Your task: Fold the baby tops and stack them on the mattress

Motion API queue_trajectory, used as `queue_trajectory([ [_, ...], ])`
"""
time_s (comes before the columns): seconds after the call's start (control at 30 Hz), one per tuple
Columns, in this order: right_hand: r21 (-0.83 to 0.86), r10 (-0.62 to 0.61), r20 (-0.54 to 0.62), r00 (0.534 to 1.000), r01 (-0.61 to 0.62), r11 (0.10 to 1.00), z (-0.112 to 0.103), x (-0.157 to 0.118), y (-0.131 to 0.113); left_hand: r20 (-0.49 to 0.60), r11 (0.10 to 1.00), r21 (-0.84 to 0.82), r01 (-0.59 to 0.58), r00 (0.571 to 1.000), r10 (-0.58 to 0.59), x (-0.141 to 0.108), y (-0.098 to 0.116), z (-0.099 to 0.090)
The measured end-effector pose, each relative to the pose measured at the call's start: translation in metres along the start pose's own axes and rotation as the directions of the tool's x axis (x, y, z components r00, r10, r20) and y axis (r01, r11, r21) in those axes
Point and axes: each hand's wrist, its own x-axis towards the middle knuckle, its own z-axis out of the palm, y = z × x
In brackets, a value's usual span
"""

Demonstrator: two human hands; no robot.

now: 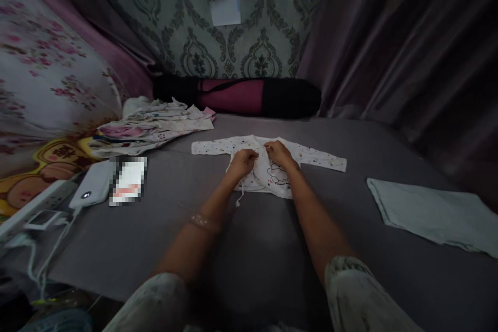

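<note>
A small white baby shirt (321,158) with a fine print lies spread on the grey sheet, its sleeves stretched to both sides. My left hand (245,162) pinches the cloth at the upper middle of its front. Just to the right, my right hand (278,153) is closed on the front edge near the neckline. A cartoon outline shows on the shirt below my right hand, and a thin tie hangs from its lower left edge.
Folded small clothes (155,127) are piled at the back left. A power bank (93,184), a blurred phone (128,180) and a power strip (35,205) lie at the left. Pale folded cloth (431,212) rests at the right. A black and maroon bag (237,96) lies along the wall.
</note>
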Motion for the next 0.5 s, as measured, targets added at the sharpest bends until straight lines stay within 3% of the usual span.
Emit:
queue_trajectory([
  [0.23,0.009,0.005,0.000,1.000,-0.005,1.000,0.006,0.004,0.008,-0.056,0.992,-0.062,0.106,0.992,-0.110,0.019,-0.004,0.034],
  [0.5,0.339,-0.028,-0.030,0.999,0.037,0.940,0.009,0.016,0.025,-0.090,0.987,-0.127,0.102,0.989,-0.114,0.024,-0.010,0.043],
])
